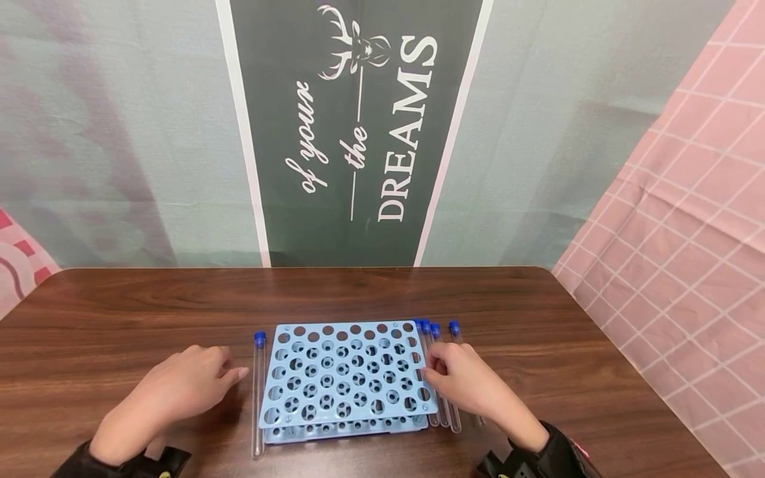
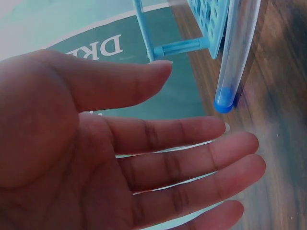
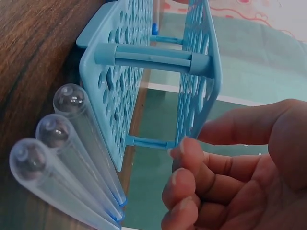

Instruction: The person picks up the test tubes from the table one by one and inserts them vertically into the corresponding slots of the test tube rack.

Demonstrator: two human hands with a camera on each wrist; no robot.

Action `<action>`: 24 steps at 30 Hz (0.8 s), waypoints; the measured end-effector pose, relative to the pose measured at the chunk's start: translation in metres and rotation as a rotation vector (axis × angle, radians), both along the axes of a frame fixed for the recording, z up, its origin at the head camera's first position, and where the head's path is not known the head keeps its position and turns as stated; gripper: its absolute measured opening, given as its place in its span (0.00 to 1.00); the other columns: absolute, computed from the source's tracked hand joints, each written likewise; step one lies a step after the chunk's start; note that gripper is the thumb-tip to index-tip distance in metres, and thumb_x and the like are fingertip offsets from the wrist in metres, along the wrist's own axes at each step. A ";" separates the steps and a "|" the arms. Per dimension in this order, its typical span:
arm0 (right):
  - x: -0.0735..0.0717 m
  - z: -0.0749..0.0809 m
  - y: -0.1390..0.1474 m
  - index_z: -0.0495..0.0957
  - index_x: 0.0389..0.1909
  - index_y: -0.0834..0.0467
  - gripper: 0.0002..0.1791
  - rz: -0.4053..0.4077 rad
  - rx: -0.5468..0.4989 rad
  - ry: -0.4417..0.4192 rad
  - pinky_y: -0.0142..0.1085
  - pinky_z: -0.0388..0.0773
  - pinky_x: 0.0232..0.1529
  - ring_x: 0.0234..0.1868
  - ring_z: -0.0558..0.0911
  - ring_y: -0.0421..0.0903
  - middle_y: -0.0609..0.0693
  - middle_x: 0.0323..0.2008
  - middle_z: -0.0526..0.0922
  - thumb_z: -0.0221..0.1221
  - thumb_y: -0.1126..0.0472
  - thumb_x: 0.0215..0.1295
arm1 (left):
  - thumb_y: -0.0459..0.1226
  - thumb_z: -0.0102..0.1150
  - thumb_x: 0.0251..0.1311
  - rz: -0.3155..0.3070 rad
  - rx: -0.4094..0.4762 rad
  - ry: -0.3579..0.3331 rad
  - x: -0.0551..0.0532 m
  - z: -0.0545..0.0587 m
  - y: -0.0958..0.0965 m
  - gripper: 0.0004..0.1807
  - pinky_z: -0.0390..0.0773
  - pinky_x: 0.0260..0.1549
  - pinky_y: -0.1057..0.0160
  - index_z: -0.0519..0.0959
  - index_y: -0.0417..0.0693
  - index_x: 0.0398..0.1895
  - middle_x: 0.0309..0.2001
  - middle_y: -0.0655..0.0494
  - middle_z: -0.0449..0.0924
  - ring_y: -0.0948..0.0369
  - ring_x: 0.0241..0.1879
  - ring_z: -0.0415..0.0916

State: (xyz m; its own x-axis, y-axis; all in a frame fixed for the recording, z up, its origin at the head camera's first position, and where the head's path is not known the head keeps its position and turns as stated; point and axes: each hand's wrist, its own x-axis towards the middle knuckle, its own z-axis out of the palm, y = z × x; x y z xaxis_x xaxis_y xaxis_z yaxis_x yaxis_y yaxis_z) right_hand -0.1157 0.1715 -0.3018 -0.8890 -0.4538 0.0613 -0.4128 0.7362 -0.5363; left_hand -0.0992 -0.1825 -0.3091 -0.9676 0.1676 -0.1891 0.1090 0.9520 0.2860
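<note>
A light blue test tube rack (image 1: 340,372) with a perforated upper plate over a lower one stands on the table. At its right edge my right hand (image 1: 463,375) pinches the upper plate between thumb and index finger; in the right wrist view the other fingers (image 3: 180,215) curl below. My left hand (image 1: 185,382) hovers to the left of the rack, holding nothing, its fingers (image 2: 192,163) loosely extended in the left wrist view. Between that hand and the rack lies a clear test tube (image 1: 258,398) with a blue cap.
Several more blue-capped test tubes (image 1: 455,418) lie along the rack's right side, partly under my right hand and forearm. The brown wooden table (image 1: 149,305) ends at a hanging cloth (image 1: 358,239) with printed lettering. Pink checked cloth (image 1: 687,265) hangs at the right.
</note>
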 end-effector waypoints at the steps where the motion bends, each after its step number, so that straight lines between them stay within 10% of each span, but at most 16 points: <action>1: 0.000 0.000 0.000 0.71 0.18 0.56 0.10 -0.003 0.000 0.001 0.27 0.59 0.15 0.13 0.61 0.32 0.40 0.12 0.63 0.58 0.68 0.56 | 0.46 0.53 0.61 -0.003 -0.003 0.002 0.000 0.000 0.001 0.15 0.63 0.22 0.58 0.71 0.46 0.25 0.17 0.56 0.64 0.60 0.21 0.63; 24: 0.001 0.000 -0.001 0.71 0.19 0.57 0.10 -0.028 0.000 -0.010 0.27 0.59 0.14 0.13 0.61 0.33 0.41 0.12 0.63 0.57 0.69 0.56 | 0.45 0.59 0.56 0.052 0.060 0.014 0.003 -0.010 0.020 0.19 0.59 0.16 0.63 0.67 0.49 0.13 0.13 0.58 0.62 0.62 0.15 0.61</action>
